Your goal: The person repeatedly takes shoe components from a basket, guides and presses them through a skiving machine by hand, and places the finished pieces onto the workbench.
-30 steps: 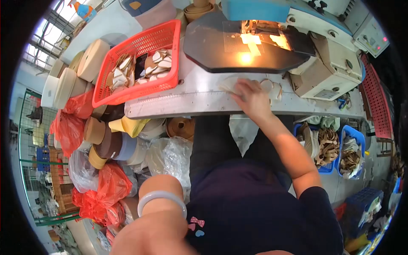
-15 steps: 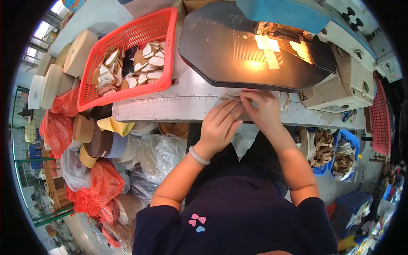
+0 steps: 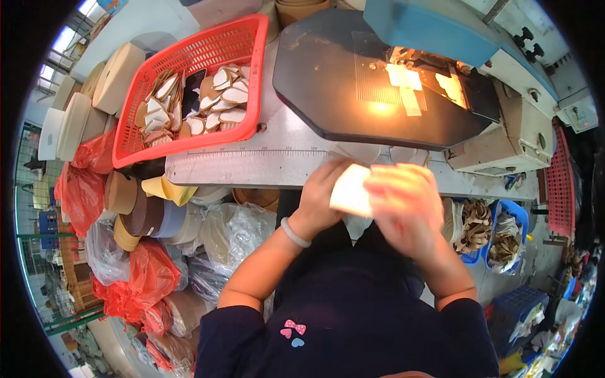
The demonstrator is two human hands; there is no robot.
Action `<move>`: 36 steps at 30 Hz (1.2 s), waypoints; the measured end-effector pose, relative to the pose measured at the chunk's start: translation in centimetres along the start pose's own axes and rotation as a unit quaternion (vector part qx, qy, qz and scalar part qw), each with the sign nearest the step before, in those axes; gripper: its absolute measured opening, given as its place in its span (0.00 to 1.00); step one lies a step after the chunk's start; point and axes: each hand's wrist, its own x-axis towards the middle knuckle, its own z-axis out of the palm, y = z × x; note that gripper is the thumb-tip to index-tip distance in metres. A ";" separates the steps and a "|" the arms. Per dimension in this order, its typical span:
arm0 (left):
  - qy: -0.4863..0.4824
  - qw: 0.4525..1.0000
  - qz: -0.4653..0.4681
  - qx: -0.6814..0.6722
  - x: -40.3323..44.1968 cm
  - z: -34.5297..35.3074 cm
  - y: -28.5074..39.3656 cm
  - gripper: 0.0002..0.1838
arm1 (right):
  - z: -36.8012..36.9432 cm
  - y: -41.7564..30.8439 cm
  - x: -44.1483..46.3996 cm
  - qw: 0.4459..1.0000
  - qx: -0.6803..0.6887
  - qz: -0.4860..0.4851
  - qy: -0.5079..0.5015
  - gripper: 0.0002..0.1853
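Observation:
A pale, flat piece point(image 3: 351, 192), washed out by bright light, is between my hands just off the table's front edge. My left hand point(image 3: 322, 196), with a light band at its wrist, is closed on the piece's left side. Across its right side lies my right hand point(image 3: 408, 205); motion blur and glare hide how its fingers are set. Beyond the hands, pale pieces point(image 3: 356, 151) lie on the metal table point(image 3: 252, 165), partly under the dark machine plate point(image 3: 328, 94). A lamp lights the blue machine's point(image 3: 435, 22) working area.
At the left of the table a red basket point(image 3: 259, 75) holds many white and tan cut pieces point(image 3: 220, 101). Rolls of strip material point(image 3: 145, 217) and plastic bags point(image 3: 151, 271) crowd the lower left. Blue baskets point(image 3: 520, 217) with scraps stand at right.
Both hands have drawn back from the table's edge toward my body. The pale piece, seen nearly edge-on before, now shows its bright flat face. The right hand has become blurred.

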 end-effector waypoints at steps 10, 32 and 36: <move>0.074 0.966 0.201 0.144 13.9 -9.6 9.5 0.13 | -2.0 3.2 6.2 0.984 -0.157 0.081 -0.016 0.13; -0.034 0.973 0.135 0.185 18.1 -9.4 6.3 0.12 | -2.6 4.6 7.7 0.976 -0.172 0.121 -0.061 0.17; -0.040 0.974 0.136 0.176 18.2 -9.4 6.1 0.13 | -2.6 4.7 7.6 0.976 -0.180 0.110 -0.059 0.16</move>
